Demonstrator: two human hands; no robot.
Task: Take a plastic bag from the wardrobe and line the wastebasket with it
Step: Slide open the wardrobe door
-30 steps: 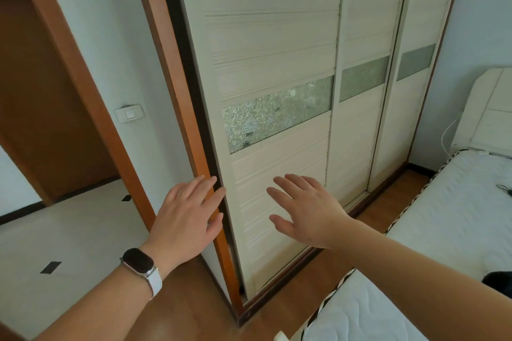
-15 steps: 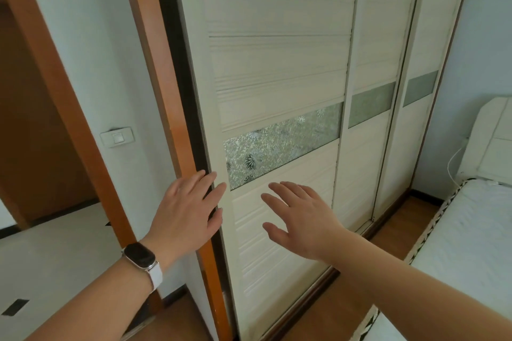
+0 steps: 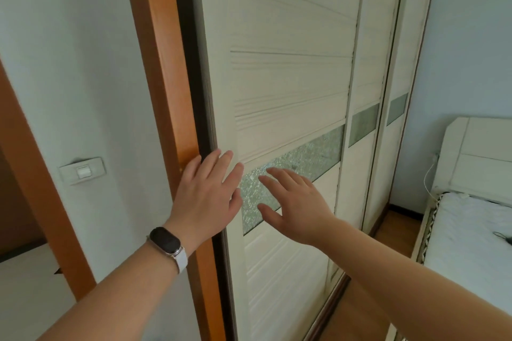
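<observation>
The wardrobe has cream sliding doors, and the nearest door (image 3: 288,77) carries a frosted patterned glass strip (image 3: 299,163). My left hand (image 3: 207,196), with a watch on its wrist, reaches with straight fingers to the door's left edge beside the orange wood frame (image 3: 166,69). My right hand (image 3: 293,202) is spread flat in front of the glass strip, close to the door panel. A narrow dark gap shows between frame and door. No plastic bag and no wastebasket are in view.
A light switch (image 3: 82,171) sits on the wall at the left, beside a doorway with an orange frame (image 3: 41,188). A bed with a white mattress (image 3: 471,238) and cream headboard (image 3: 482,152) stands at the right. Wooden floor runs between bed and wardrobe.
Both hands have risen along the door from the lower panel to the height of the glass strip, and the view has moved closer to the wardrobe and tilted up.
</observation>
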